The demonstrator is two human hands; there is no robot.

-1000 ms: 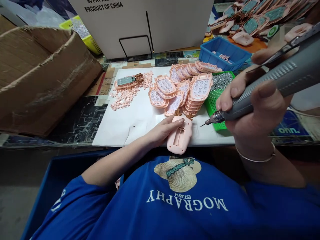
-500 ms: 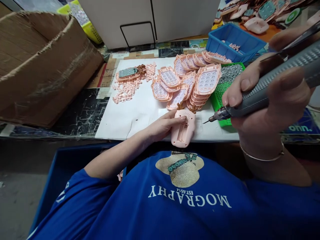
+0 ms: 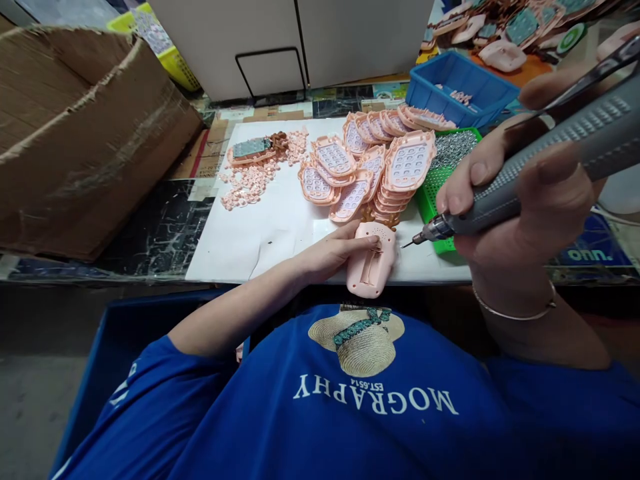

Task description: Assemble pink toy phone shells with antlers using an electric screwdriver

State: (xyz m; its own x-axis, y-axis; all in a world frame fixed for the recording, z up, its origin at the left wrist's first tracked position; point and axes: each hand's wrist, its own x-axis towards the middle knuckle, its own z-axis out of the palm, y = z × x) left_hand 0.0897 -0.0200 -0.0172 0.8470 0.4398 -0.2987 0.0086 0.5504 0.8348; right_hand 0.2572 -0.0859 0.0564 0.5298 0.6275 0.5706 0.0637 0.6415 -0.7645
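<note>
My left hand (image 3: 333,253) grips a pink toy phone casing (image 3: 367,270) by its side, thumb across its back. The casing has brown antlers, a long battery slot, small speaker holes and corner holes. My right hand (image 3: 530,193) is closed round a grey electric screwdriver (image 3: 505,200), with a long thin metal strip running along its top. The bit points left, a short way from the casing and apart from it. Beyond the casing lie stacked pink shell halves (image 3: 410,163) with pale keypads. A green basket (image 3: 425,197) holding many small silver screws (image 3: 453,148) stands behind my right hand.
On the white board (image 3: 225,250), small pink pieces (image 3: 247,190) lie heaped around a shell with a green circuit board (image 3: 251,148). A blue bin (image 3: 460,90) stands at the back right, a large cardboard box (image 3: 100,153) at the left. More parts lie top right.
The casing has shifted slightly right and tilted a little in my left hand. My right hand has moved slightly left with the screwdriver, bringing the bit nearer the casing.
</note>
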